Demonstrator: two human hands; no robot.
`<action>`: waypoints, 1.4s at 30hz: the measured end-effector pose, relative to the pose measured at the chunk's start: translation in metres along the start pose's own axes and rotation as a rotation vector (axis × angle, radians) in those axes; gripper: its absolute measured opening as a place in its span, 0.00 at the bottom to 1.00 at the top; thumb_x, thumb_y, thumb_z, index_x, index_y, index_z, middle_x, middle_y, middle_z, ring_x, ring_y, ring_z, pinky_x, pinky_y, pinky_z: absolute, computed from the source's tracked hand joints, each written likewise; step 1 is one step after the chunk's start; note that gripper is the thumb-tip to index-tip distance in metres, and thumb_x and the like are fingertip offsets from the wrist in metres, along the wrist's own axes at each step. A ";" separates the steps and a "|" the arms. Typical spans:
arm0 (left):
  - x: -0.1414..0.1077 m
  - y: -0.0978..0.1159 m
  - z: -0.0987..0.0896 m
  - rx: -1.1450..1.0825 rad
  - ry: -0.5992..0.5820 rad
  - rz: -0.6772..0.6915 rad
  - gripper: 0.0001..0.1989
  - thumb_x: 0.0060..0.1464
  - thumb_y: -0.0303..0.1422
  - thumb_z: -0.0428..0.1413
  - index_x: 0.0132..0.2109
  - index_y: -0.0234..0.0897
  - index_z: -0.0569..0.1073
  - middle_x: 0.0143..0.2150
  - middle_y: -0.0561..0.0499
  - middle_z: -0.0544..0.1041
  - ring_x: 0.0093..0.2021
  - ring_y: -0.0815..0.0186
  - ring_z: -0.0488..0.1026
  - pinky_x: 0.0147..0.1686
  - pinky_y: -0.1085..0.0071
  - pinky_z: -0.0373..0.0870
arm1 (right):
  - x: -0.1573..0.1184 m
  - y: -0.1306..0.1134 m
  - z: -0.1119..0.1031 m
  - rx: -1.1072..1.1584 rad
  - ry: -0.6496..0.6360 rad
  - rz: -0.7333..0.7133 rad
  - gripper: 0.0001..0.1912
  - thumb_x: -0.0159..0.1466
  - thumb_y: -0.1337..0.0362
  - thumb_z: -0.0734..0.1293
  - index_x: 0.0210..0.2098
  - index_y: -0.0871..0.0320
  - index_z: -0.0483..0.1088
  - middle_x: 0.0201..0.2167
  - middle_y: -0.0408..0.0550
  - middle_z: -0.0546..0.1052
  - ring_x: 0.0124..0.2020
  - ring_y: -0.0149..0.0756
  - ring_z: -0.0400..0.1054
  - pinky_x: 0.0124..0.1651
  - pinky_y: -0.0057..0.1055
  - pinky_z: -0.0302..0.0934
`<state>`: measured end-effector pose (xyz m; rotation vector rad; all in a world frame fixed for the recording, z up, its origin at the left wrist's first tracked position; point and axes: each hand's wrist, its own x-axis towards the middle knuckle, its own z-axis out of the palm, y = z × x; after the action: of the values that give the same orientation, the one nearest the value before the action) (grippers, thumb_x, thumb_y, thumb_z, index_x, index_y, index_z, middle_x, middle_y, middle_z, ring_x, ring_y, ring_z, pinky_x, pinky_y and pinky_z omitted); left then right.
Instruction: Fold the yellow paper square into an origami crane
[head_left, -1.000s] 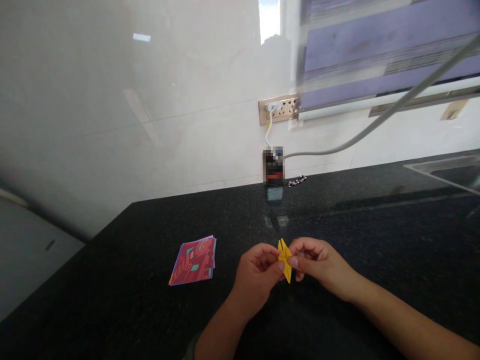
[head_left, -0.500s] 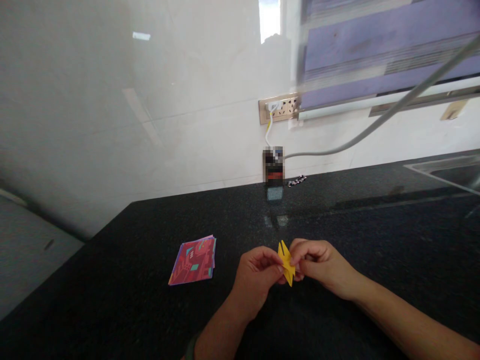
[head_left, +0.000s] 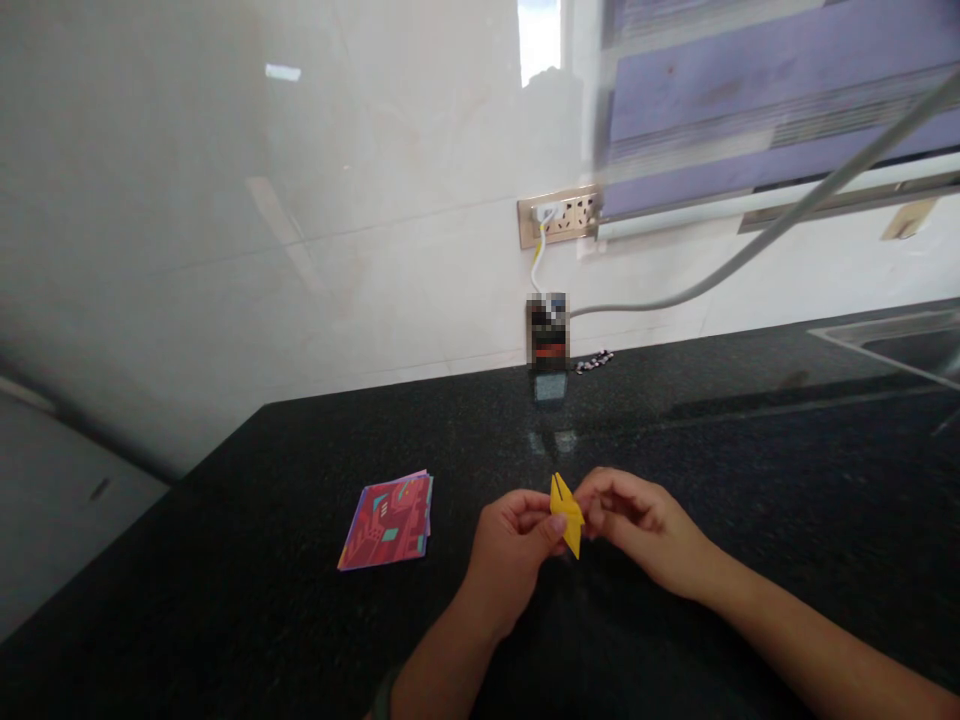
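Note:
A small piece of folded yellow paper [head_left: 568, 512], pointed at its top and bottom, is held above the dark countertop. My left hand [head_left: 517, 545] pinches it from the left, with the thumb on its front face and the fingers partly hidden behind. At the paper's right edge are the bent fingertips of my right hand [head_left: 637, 520], closed loosely against it; the exact contact is partly hidden. To the left of both hands lies a stack of printed paper sheets [head_left: 386, 525], with a red and pink pattern on top.
Against the wall stands a blurred-out dark object [head_left: 549, 335], joined to a white cable and a grey cable [head_left: 675, 298]. A beaded strand [head_left: 594, 362] lies beside it. The wall socket [head_left: 559, 217] is above, and a sink edge [head_left: 885, 345] shows at the right of the black countertop [head_left: 465, 430].
The folded yellow paper has shifted slightly up and left and turned a little. My right thumb and fingers have moved back toward its right edge and loosened. The sheet stack has not moved.

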<state>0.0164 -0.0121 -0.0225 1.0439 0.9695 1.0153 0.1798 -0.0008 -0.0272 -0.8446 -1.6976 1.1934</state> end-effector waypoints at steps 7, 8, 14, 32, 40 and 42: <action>0.000 -0.007 -0.001 0.140 0.012 0.104 0.08 0.46 0.33 0.56 0.34 0.33 0.71 0.29 0.48 0.76 0.30 0.65 0.72 0.30 0.72 0.66 | 0.002 -0.001 0.003 -0.064 -0.050 0.120 0.08 0.55 0.61 0.65 0.27 0.60 0.67 0.25 0.42 0.65 0.24 0.27 0.58 0.26 0.23 0.56; 0.000 -0.007 -0.001 0.150 0.014 0.106 0.08 0.46 0.32 0.56 0.34 0.33 0.71 0.29 0.49 0.76 0.29 0.66 0.72 0.30 0.72 0.66 | 0.002 -0.001 0.003 -0.066 -0.041 0.130 0.09 0.55 0.60 0.66 0.26 0.60 0.67 0.25 0.42 0.65 0.24 0.27 0.58 0.25 0.23 0.55; -0.003 -0.002 0.003 0.142 0.032 0.098 0.03 0.45 0.29 0.56 0.29 0.33 0.70 0.23 0.52 0.74 0.24 0.69 0.70 0.26 0.75 0.64 | 0.001 -0.002 0.005 0.061 -0.053 0.211 0.10 0.55 0.59 0.66 0.26 0.61 0.67 0.23 0.42 0.66 0.21 0.25 0.58 0.22 0.22 0.54; -0.001 0.000 0.002 0.171 0.022 0.096 0.09 0.44 0.34 0.57 0.25 0.32 0.71 0.19 0.53 0.70 0.21 0.72 0.66 0.23 0.77 0.62 | 0.001 0.001 0.007 0.146 -0.016 0.259 0.11 0.52 0.58 0.67 0.25 0.60 0.67 0.22 0.43 0.69 0.20 0.26 0.59 0.21 0.22 0.55; -0.002 0.000 0.002 0.058 0.018 0.093 0.09 0.45 0.35 0.57 0.32 0.33 0.73 0.26 0.50 0.74 0.27 0.69 0.68 0.28 0.74 0.64 | 0.000 -0.003 0.009 0.085 -0.040 0.274 0.12 0.51 0.59 0.69 0.22 0.60 0.65 0.16 0.36 0.61 0.17 0.22 0.53 0.19 0.21 0.46; -0.001 0.001 0.001 0.061 0.049 0.060 0.09 0.44 0.35 0.57 0.29 0.31 0.74 0.24 0.51 0.73 0.25 0.71 0.67 0.26 0.75 0.62 | 0.000 -0.002 0.010 0.099 -0.050 0.259 0.11 0.52 0.59 0.68 0.24 0.60 0.65 0.17 0.36 0.61 0.18 0.23 0.53 0.20 0.21 0.48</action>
<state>0.0170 -0.0132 -0.0216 1.1084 1.0198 1.0700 0.1706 -0.0051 -0.0265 -1.0024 -1.5881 1.4714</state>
